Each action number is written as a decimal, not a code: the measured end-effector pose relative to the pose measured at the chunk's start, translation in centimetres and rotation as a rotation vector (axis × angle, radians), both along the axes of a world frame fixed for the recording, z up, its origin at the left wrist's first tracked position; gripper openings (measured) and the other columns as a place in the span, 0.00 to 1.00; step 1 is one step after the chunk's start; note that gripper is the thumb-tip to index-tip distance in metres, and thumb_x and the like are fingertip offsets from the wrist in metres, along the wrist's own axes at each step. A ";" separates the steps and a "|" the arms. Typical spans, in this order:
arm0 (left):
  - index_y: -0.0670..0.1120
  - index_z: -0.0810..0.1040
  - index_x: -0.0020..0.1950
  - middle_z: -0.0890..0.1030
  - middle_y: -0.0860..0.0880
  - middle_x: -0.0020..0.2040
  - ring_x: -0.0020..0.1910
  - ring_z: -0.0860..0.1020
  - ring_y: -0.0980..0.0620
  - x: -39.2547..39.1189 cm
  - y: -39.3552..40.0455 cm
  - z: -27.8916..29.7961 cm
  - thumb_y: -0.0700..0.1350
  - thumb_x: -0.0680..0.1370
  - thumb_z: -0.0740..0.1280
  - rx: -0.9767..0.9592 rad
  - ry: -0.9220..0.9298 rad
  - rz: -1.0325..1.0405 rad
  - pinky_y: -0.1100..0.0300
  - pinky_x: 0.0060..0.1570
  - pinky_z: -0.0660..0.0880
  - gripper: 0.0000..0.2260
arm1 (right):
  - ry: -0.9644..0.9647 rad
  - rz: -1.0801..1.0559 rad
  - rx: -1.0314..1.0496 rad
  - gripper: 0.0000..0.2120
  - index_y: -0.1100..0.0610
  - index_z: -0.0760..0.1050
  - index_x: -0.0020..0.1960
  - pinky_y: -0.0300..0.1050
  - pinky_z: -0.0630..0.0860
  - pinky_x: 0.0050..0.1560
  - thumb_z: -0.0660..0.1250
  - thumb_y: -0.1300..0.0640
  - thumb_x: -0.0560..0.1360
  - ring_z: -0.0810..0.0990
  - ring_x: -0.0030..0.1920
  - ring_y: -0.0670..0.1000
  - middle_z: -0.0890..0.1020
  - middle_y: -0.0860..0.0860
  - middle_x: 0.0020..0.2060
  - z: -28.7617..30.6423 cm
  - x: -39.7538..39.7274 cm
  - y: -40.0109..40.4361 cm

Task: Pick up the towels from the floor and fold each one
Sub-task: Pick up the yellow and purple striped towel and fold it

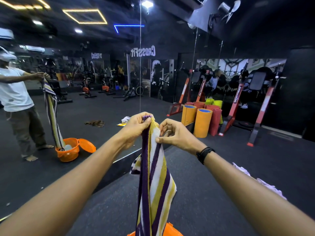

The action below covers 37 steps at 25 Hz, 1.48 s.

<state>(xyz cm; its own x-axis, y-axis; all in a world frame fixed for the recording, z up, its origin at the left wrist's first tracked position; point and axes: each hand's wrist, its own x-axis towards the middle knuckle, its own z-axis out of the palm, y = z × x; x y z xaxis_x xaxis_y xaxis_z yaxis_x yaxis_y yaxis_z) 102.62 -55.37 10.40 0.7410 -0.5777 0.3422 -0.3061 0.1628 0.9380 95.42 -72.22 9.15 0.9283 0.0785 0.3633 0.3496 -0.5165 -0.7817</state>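
- Before a mirrored gym wall, both arms reach forward and hold up a long terry towel striped in purple, yellow and white (153, 176), which hangs straight down from the hands.
- Left hand (136, 128): its fingers are curled tight around the bunched top end of the striped towel, gripping it at the highest point.
- Right hand (175, 135): thumb and forefinger pinch the towel's edge just below and beside the left hand, with the other fingers loosely bent above; a black braided wristband (203, 154) sits on that wrist.
- Lower end of the towel: it drops out of view at the bottom edge, just in front of an orange plastic basket (170, 230), of which only a corner shows.
- Dark rubber gym floor (213, 193): a pale lilac crumpled cloth (262, 183) lies on it to the right, well apart from the hands.
- Mirror (95, 106): its reflection shows the person in a white shirt holding the same striped towel above an orange basket with its lid open beside it, and further back a brown cloth, a white cloth and a yellow cloth lying on the floor.
- Right of the mirror: upright rolled exercise mats in orange, red and lime green (202, 118) stand together near red-and-black gym machine frames (238, 103).
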 end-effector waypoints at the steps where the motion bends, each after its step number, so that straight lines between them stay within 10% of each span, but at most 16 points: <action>1: 0.44 0.73 0.46 0.81 0.55 0.31 0.31 0.77 0.61 -0.2 0.1 0.3 0.38 0.83 0.56 -0.014 0.005 -0.001 0.68 0.34 0.73 0.09 | -0.012 0.005 -0.028 0.14 0.65 0.75 0.48 0.37 0.74 0.38 0.77 0.60 0.69 0.75 0.38 0.48 0.80 0.54 0.42 -0.1 0.1 0.2; 5: 0.44 0.72 0.45 0.81 0.54 0.30 0.30 0.78 0.61 -0.5 0.6 1.2 0.38 0.83 0.56 -0.046 0.010 -0.009 0.68 0.33 0.74 0.09 | -0.053 -0.005 -0.049 0.17 0.58 0.75 0.49 0.51 0.78 0.49 0.78 0.53 0.67 0.80 0.45 0.51 0.82 0.53 0.45 -0.8 0.3 0.8; 13: 0.43 0.73 0.46 0.80 0.54 0.30 0.30 0.77 0.61 -0.7 1.5 2.6 0.38 0.82 0.57 0.065 -0.106 -0.052 0.69 0.33 0.72 0.08 | -0.054 0.092 -0.062 0.14 0.61 0.74 0.45 0.43 0.65 0.37 0.77 0.56 0.69 0.66 0.36 0.50 0.70 0.49 0.36 -0.7 -0.4 1.8; 20: 0.44 0.73 0.46 0.80 0.53 0.33 0.32 0.78 0.60 -0.5 2.1 2.9 0.38 0.82 0.58 0.109 -0.092 -0.110 0.69 0.33 0.73 0.07 | 0.077 0.212 0.026 0.17 0.63 0.74 0.56 0.53 0.79 0.52 0.75 0.61 0.70 0.80 0.46 0.52 0.82 0.56 0.46 -1.5 -1.1 2.3; 29: 0.47 0.73 0.44 0.81 0.54 0.32 0.27 0.76 0.60 1.7 4.3 4.4 0.39 0.83 0.57 -0.176 -0.011 0.196 0.68 0.24 0.72 0.10 | 0.492 -0.018 -1.006 0.24 0.52 0.74 0.60 0.55 0.57 0.64 0.74 0.43 0.69 0.74 0.62 0.53 0.81 0.49 0.57 -5.0 -1.8 -0.8; 33: 0.49 0.74 0.42 0.78 0.50 0.37 0.27 0.74 0.64 4.3 6.5 2.7 0.38 0.82 0.58 -0.128 -0.082 0.466 0.69 0.26 0.69 0.12 | 0.324 -0.301 -0.999 0.12 0.48 0.71 0.38 0.50 0.62 0.54 0.67 0.43 0.75 0.74 0.57 0.56 0.75 0.47 0.43 -2.7 -1.8 -4.2; 37: 0.51 0.75 0.41 0.79 0.58 0.28 0.24 0.73 0.64 6.5 9.0 0.7 0.39 0.82 0.58 -0.118 -0.025 0.627 0.68 0.25 0.68 0.13 | 0.022 -0.453 -0.758 0.11 0.50 0.81 0.44 0.48 0.62 0.54 0.68 0.43 0.74 0.65 0.58 0.48 0.70 0.42 0.54 -0.2 -2.2 -8.2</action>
